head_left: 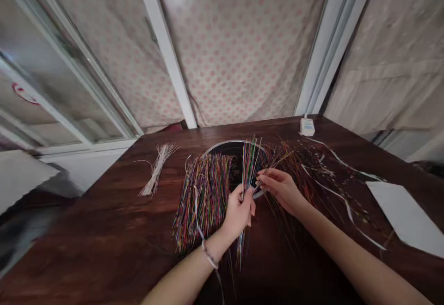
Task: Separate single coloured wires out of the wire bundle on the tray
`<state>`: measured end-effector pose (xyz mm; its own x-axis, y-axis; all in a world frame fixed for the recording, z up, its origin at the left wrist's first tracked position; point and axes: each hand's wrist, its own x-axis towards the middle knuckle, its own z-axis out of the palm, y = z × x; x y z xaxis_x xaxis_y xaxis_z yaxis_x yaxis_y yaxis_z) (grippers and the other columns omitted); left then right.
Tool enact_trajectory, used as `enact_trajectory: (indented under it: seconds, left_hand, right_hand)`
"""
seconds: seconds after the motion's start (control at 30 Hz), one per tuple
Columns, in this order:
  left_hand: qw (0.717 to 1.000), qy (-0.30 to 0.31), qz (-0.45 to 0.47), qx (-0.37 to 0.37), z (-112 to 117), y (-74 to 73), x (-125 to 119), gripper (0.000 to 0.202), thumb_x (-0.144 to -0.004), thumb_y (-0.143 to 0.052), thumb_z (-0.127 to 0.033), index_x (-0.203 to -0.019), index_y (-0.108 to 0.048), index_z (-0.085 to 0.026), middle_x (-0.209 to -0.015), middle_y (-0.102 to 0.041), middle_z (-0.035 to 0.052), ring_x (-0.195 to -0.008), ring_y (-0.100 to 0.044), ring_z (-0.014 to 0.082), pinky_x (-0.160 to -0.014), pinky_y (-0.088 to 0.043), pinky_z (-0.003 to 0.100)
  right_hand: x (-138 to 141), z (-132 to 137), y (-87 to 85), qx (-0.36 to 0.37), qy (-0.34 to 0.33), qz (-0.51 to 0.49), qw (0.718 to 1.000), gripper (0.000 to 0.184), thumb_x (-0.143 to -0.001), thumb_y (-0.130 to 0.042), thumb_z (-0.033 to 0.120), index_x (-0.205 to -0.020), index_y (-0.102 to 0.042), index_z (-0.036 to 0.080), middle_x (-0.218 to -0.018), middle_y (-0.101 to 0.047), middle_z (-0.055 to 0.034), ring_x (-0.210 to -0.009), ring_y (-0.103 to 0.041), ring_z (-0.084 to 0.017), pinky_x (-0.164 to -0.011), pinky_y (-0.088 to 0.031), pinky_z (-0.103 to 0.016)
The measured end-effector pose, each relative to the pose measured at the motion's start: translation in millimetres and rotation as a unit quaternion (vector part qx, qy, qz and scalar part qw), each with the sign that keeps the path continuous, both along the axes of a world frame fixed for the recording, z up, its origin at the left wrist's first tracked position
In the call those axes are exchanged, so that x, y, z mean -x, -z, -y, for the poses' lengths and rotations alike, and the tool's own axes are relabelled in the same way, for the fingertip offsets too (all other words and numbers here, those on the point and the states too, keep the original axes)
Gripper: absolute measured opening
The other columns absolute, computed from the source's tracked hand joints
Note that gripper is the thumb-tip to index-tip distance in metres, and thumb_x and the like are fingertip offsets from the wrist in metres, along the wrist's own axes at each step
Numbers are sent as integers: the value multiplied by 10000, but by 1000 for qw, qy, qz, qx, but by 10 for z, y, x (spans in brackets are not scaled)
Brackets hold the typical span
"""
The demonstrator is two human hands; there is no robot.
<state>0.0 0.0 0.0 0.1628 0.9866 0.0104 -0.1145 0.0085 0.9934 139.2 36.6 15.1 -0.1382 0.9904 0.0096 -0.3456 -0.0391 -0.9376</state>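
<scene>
My left hand is closed around a thin upright bunch of multicoloured strands, which fan out above my fist and hang below it. Just to its right, my right hand pinches a few loose strands and holds them against the bunch. A large flat heap of the same coloured strands lies on the dark wooden table left of my hands. More strands are spread behind my right hand, over a round dark bowl.
A small bundle of white strands lies at the left of the table. White strips and a white sheet lie at the right. A small white box sits at the far edge. Patterned cloth hangs behind.
</scene>
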Motion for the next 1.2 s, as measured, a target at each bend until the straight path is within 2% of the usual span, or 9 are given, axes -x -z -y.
enact_trajectory:
  seconds: [0.23, 0.53, 0.63, 0.83, 0.97, 1.2]
  left_hand:
    - [1000, 8, 19, 4, 33, -31, -3, 310, -812, -445, -493, -805, -419, -185, -386, -417, -118, -198, -290, 31, -219, -158, 125]
    - [999, 13, 37, -3, 59, -47, -5, 244, -810, -508, -403, -876, -429, -181, -396, -425, -115, -214, -279, 28, -224, -166, 118]
    - [999, 18, 37, -4, 54, -44, -4, 237, -819, -496, -400, -859, -435, -175, -395, -422, -111, -217, -277, 27, -225, -163, 119]
    - [997, 38, 63, -19, 37, -30, 24, 228, -851, -448, -395, -869, -437, -168, -418, -443, -100, -221, -274, 23, -232, -137, 124]
    - [997, 43, 67, -26, 47, -31, 34, 228, -859, -439, -388, -875, -447, -161, -425, -449, -95, -224, -275, 21, -238, -136, 126]
    - [997, 49, 60, -26, 51, -18, 35, 229, -855, -443, -394, -841, -434, -166, -423, -448, -96, -223, -272, 20, -236, -126, 127]
  right_hand:
    - [17, 21, 11, -15, 36, 17, 999, 162, -604, -744, 282, -671, -650, 169, -747, -607, -1, -576, -531, -66, -542, -433, -199]
    - [40, 42, -7, -14, 45, 16, 999, 198, -604, -742, 287, -679, -600, 171, -642, -565, 22, -553, -500, -66, -524, -399, -200]
    - [40, 56, -17, -13, 21, -1, 1000, 197, -604, -741, 274, -690, -598, 169, -664, -566, 21, -565, -501, -65, -542, -404, -206]
    - [43, 82, 21, -30, -87, -5, 996, 120, -671, -691, 237, -734, -623, 161, -720, -577, 6, -633, -512, -82, -616, -415, -239]
    - [43, 85, 36, -38, -95, -6, 995, 106, -674, -686, 230, -703, -614, 157, -780, -578, -1, -649, -510, -85, -633, -414, -253]
    - [62, 95, 42, -32, -99, 7, 995, 138, -684, -680, 259, -734, -596, 161, -678, -562, 9, -654, -512, -103, -662, -410, -282]
